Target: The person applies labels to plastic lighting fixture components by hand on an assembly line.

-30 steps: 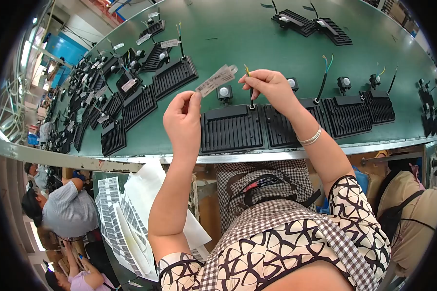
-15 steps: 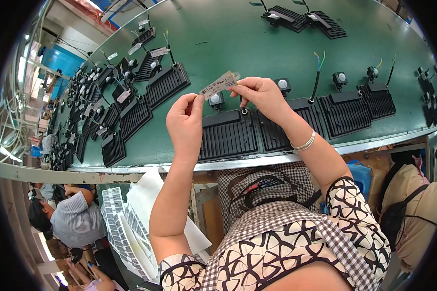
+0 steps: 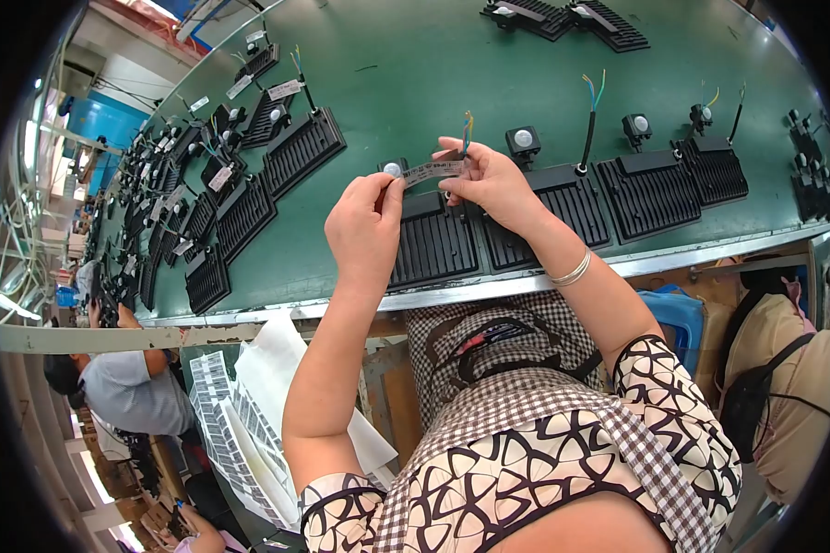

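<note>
A silver printed label (image 3: 431,171) stretches between my two hands, above a black finned floodlight (image 3: 435,247). My left hand (image 3: 364,226) is closed, pinching the label's left end between thumb and fingers. The thumb and fingers of my right hand (image 3: 496,189) close around the label's other end, beside the floodlight's cable. Coloured wire ends (image 3: 468,127) of that cable rise above the right fingers. Most of the cable is hidden by the hand. The floodlight's round white sensor (image 3: 393,170) shows behind my left fingertips.
More floodlights (image 3: 648,194) line the table edge at right. Many labelled ones (image 3: 304,147) crowd the left of the green table (image 3: 397,101), and two lie at the back (image 3: 609,23). Label sheets (image 3: 240,433) lie below the edge at left. Another person (image 3: 134,392) works farther left.
The label has come down and to the right, turned nearly level, and its right end is now at the cable. The coloured wires now show above my right hand.
</note>
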### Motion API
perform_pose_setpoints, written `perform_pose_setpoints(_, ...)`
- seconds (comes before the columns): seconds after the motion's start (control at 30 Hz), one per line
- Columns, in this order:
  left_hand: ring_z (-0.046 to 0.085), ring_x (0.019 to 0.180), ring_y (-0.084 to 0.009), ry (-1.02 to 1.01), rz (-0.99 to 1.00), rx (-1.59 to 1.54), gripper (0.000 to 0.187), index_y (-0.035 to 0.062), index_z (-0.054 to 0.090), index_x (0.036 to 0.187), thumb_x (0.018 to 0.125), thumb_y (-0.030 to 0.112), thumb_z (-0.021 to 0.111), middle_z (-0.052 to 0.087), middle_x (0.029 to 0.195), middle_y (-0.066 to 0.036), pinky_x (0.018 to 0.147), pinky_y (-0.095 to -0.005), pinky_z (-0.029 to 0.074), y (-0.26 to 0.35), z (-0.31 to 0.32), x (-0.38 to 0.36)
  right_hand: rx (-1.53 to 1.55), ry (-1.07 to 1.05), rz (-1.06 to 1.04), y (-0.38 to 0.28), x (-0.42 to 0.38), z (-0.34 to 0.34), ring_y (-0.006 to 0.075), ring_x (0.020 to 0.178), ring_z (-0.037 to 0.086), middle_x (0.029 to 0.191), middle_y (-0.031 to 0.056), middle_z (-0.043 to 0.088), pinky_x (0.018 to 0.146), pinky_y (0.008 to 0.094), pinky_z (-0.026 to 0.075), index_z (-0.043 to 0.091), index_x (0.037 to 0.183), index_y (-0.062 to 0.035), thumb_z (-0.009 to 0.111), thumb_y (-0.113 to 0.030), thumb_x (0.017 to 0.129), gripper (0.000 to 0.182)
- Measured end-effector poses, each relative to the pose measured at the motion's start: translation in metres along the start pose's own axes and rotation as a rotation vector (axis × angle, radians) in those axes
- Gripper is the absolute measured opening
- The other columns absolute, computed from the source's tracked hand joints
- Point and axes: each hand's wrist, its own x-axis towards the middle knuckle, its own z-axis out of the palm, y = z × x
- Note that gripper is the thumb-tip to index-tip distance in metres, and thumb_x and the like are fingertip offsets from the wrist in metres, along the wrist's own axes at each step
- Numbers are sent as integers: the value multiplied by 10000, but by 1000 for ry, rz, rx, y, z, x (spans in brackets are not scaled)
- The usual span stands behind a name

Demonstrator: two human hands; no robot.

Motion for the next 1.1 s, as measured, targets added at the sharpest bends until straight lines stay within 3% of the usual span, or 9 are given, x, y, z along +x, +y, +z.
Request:
perform_pose_setpoints(0.27,581,600,-221,17,122,125,108,46,669,851,867,151,688,608,726,-59,560,-341,445,-18,4,-1,-416,142,-172,7,-13,-3,124,952,612,1222,86,556,845,248,520,523,1335,4,745,-97,836,555)
perform_pose_setpoints(0.4,581,600,-219,34,113,121,106,55,672,848,861,157,695,610,724,-53,558,-339,446,-27,-4,1,-306,112,-176,13,-2,-2,157,1102,602,1218,86,585,961,269,481,545,1318,3,738,-107,846,521)
perform_pose_setpoints(0.5,579,600,-219,21,129,133,100,62,673,847,859,158,696,606,717,-50,557,-338,447,-29,-8,3,-115,51,-114,19,8,-2,212,1100,617,1155,107,649,983,334,470,614,1245,-20,773,-202,809,498)
perform_pose_setpoints(0.53,579,600,-219,10,133,140,98,64,673,846,859,158,696,604,715,-50,557,-338,447,-29,-8,4,-134,61,-127,19,8,-1,158,998,640,1016,71,697,900,288,493,670,1137,-6,754,-173,830,359)
perform_pose_setpoints(0.63,577,598,-219,12,133,142,101,67,674,846,860,164,694,601,710,-47,558,-337,445,-30,-10,4,-67,51,-88,20,10,-1,97,859,631,906,35,698,782,235,494,700,1025,3,732,-137,848,228)
perform_pose_setpoints(0.83,569,594,-195,37,65,88,142,49,669,842,890,182,667,599,707,-56,559,-324,434,-37,-2,7,-118,199,-99,16,1,14,58,745,587,798,0,674,694,203,463,712,946,1,711,-115,863,142)
perform_pose_setpoints(0.93,551,600,-163,188,-164,-50,166,36,664,866,912,195,649,587,690,-65,565,-310,422,-60,-9,18,-44,268,-70,21,7,12,58,807,606,847,-7,668,766,209,485,688,1018,6,708,-85,870,175)
perform_pose_setpoints(1.03,461,640,-52,99,-298,-116,203,-11,655,941,947,189,621,549,679,13,569,-257,383,-74,-33,4,9,177,-94,26,4,13,93,851,614,944,51,681,791,234,491,633,1175,7,722,-108,842,363)
perform_pose_setpoints(1.1,522,630,-140,-57,-135,103,335,35,651,1058,873,310,702,571,739,-46,596,-312,442,-52,-29,-27,-97,244,-161,30,-8,17,158,980,618,1077,107,648,889,283,490,534,1296,10,721,-106,841,505)
